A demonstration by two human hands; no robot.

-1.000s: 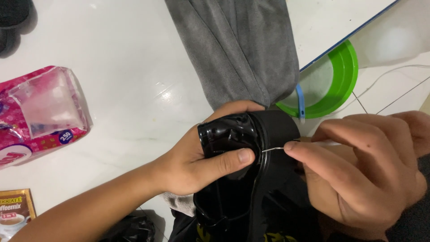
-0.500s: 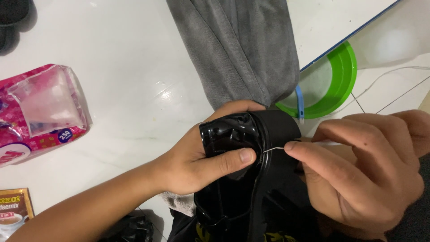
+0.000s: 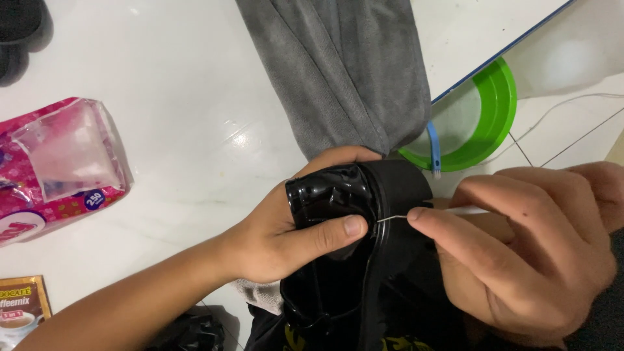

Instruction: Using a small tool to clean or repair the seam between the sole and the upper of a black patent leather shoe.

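From where I sit, very little differs across the last second. My right hand (image 3: 526, 250) has slid a touch to the left, so its pinching fingers (image 3: 442, 224) now sit slightly nearer the rim of the glossy black shoe (image 3: 344, 195), and the bare stretch of needle (image 3: 392, 218) between fingertip and shoe looks a shade shorter. My left hand (image 3: 286, 234) has shifted its thumb a hair along the shoe's edge. I see no other change.

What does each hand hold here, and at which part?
The left hand grips the glossy black shoe around its toe. The right hand pinches a thin metal needle by its rear end.
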